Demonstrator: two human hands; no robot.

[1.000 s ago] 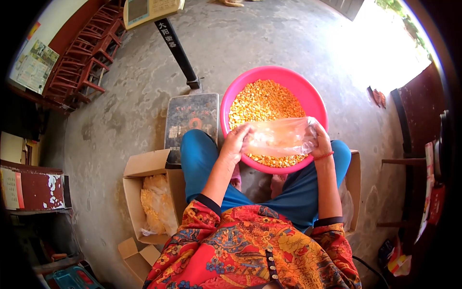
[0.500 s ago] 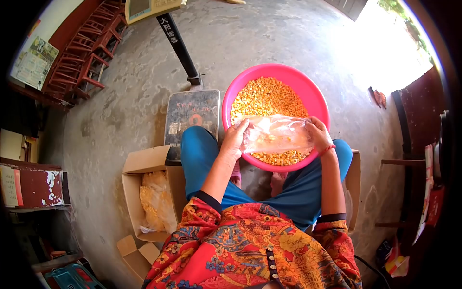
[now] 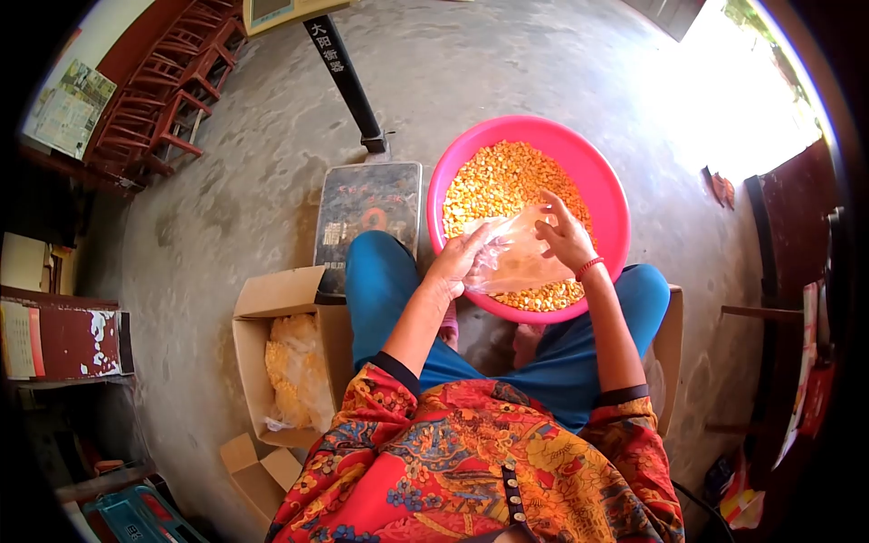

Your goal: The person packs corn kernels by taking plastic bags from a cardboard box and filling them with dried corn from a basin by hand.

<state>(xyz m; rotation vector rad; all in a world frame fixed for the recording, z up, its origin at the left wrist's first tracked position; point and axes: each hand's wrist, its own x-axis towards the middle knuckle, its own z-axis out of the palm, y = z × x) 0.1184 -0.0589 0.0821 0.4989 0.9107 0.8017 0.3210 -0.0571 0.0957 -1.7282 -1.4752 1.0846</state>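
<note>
A clear plastic bag [image 3: 518, 256] hangs over a pink basin [image 3: 605, 195] of yellow corn kernels [image 3: 498, 181]. My left hand [image 3: 460, 257] grips the bag's left side, its fingers pressed together on the plastic. At the bag's right side is my right hand [image 3: 566, 237], with a red bracelet at the wrist. Its fingers are spread apart and no plastic shows pinched between them. The basin stands on the floor in front of my knees.
Left of the basin is a platform scale [image 3: 369, 213] with a black post [image 3: 344, 81]. A cardboard box [image 3: 253, 362] holding bagged corn [image 3: 294, 371] stands at the left, another box [image 3: 671, 353] at the right. Red chairs [image 3: 167, 100] line the upper left.
My right hand has let go of the bag's right end and moved left and up, its fingers opening. The bag is no longer stretched between both hands. My left hand still holds it.
</note>
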